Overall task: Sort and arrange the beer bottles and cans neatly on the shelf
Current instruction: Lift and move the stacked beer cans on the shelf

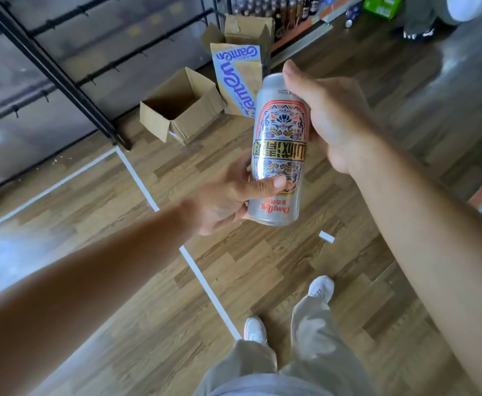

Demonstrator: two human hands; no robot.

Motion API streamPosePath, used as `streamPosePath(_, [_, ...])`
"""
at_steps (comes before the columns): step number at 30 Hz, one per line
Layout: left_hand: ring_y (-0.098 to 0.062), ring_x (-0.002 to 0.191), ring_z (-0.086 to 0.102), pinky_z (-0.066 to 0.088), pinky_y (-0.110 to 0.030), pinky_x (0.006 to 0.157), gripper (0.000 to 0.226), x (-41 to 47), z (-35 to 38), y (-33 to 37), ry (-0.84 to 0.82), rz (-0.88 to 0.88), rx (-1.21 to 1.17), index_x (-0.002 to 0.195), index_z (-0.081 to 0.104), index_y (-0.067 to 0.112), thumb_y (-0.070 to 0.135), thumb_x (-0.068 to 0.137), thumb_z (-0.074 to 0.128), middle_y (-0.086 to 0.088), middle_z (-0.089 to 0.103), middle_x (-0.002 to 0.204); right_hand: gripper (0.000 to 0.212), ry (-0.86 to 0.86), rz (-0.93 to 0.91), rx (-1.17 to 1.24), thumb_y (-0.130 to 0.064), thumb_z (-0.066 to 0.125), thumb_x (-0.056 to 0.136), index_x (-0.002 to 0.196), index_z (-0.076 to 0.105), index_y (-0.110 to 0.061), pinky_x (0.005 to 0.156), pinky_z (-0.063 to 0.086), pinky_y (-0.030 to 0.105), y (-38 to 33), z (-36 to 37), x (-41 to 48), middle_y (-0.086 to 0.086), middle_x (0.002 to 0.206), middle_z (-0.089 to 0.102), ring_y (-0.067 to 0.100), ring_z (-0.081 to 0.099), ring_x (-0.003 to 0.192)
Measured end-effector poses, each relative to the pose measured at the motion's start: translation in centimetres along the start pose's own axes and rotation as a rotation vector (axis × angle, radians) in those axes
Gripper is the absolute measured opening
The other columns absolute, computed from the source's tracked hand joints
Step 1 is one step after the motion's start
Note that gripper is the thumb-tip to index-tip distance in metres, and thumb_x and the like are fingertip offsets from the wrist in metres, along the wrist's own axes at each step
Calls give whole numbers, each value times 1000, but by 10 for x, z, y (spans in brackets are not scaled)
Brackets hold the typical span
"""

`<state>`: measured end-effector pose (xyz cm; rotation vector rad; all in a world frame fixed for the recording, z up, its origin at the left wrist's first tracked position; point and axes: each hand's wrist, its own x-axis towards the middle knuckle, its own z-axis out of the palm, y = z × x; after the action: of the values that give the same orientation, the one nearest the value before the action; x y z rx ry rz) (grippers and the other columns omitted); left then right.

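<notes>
Head view, single frame. I see one beer can [278, 150] held in the air in front of the person, over the wood-pattern floor [105, 212] and not on any shelf. It is silver with a red, blue and yellow ornamental label, and its printing reads upside down from this camera. The can is roughly on end, tilted a little.

Left hand [225, 198]: grips the can's near end from the left, with the thumb [272, 184] laid across the label and the fingers curled behind.

Right hand [331, 121]: wrapped round the far half from the right side. Its fingertips are hidden behind the can.

Surroundings:
- An open brown cardboard box [177, 110] sits on the floor beyond the can, just beside a taller box [238, 75] with blue lettering.
- To the left is a black metal rack [51, 64] with hooked bars.
- At the top edge is a row of dark bottles [291, 10], with a green carton [382, 5] near them.
- White tape lines [208, 281] cross the floor — the person's white shoes [322, 287] stand just beside one.
</notes>
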<state>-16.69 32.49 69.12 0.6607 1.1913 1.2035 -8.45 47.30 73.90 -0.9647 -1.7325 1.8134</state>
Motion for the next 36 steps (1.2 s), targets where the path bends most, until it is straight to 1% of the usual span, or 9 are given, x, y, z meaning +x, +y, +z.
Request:
streamPosePath(4, [-26,113,63,55,-45,89,96,42,0,20,34,24,4,133,48,13,46,53,90,-10,62,124,52,-15,-20,17,-46,69,86,94,71,5,60,47,23,-8,-21,48,-2,69,70,11,66,64])
streamPosePath(9, [-27,113,62,54,-45,92,101,105,7,51,85,57,-14,135,46,13,46,51,91,-10,62,125,74,-73,-64,-22,-59,69,70,93,66,11,64,43,29,-31,-55,111,8,76,67,18,61,68])
streamPosePath(11, [-25,112,63,54,-44,89,97,130,10,64,96,73,-13,133,49,14,47,51,90,-8,64,122,64,-109,-89,-25,-54,70,77,88,68,8,65,45,28,-39,-70,136,9,80,70,16,63,71])
streamPosePath(14, [-25,113,63,53,-48,93,98,164,8,83,143,83,-9,132,50,15,49,49,91,-6,65,122,35,-151,-118,-40,-42,66,90,74,73,-12,59,48,19,-53,-87,173,-3,77,73,8,67,70])
streamPosePath(17, [-25,113,64,54,-48,91,103,194,-1,104,160,71,-9,136,46,13,48,50,91,-6,65,122,35,-179,-124,-31,-39,65,91,63,72,-20,53,47,14,-63,-94,209,-11,69,73,2,68,65])
streamPosePath(27, [-25,112,64,56,-41,83,106,295,-89,158,189,81,-68,138,44,11,47,50,91,-8,64,124,33,-226,-145,-56,-37,63,93,64,69,-21,57,50,14,-83,-68,353,-11,69,71,1,67,68])
streamPosePath(30, [-27,115,63,56,-44,84,103,321,-119,182,182,102,-64,138,43,13,45,52,91,-11,62,127,40,-237,-152,-41,-40,62,94,64,67,-13,61,51,19,-97,-58,395,0,71,71,8,67,68])
streamPosePath(33, [-31,119,60,54,-46,89,105,343,-143,205,162,106,-73,140,40,14,43,53,91,-14,58,134,70,-218,-148,-63,-56,61,86,88,61,14,71,49,35,-110,-51,430,28,95,68,22,64,75])
streamPosePath(36, [-32,120,59,52,-49,91,107,367,-162,222,174,106,-69,140,40,13,44,52,91,-16,56,136,74,-256,-126,-40,-56,61,80,103,59,15,76,52,44,-120,-51,465,28,102,67,28,65,79])
